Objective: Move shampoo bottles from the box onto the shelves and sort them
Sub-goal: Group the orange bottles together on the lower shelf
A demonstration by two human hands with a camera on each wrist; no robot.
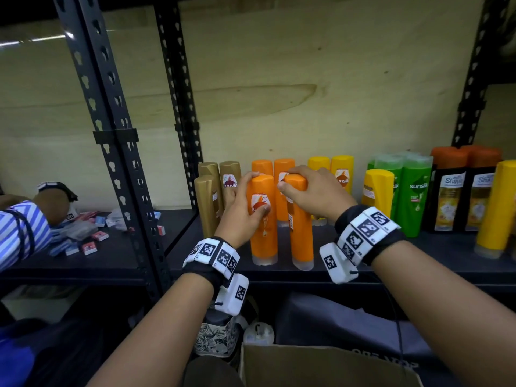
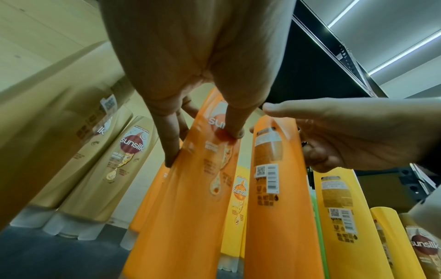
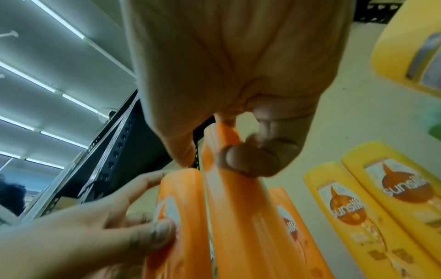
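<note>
Head view showing two orange shampoo bottles standing cap-down at the front of the shelf (image 1: 279,275), just ahead of two more orange ones, with gold bottles (image 1: 208,202) to the left and yellow bottles (image 1: 342,171) to the right. Left orange bottle (image 1: 264,227) facing label-forward; right orange bottle (image 1: 300,230) turned, barcode side showing in the left wrist view (image 2: 267,169).

Likely handling as rigid moulded plastic, smooth and a little slippery, of moderate weight if full. Tall and narrow on a small cap, so probably tipping easily when nudged sideways. Best taken around the upper body or over the flat top end, where the width fits a palm.

Left hand (image 1: 240,208) wrapping the upper body of the left orange bottle, thumb pressing on the label, fingers (image 2: 170,147) curling round the far side. Right hand (image 1: 312,191) clamping over the top end of the right orange bottle, fingers folded down behind, thumb at the near edge. Both bottles appearing to rest on the shelf, touching or nearly touching each other. Cardboard box (image 1: 321,367) sitting below, contents hidden.
</note>
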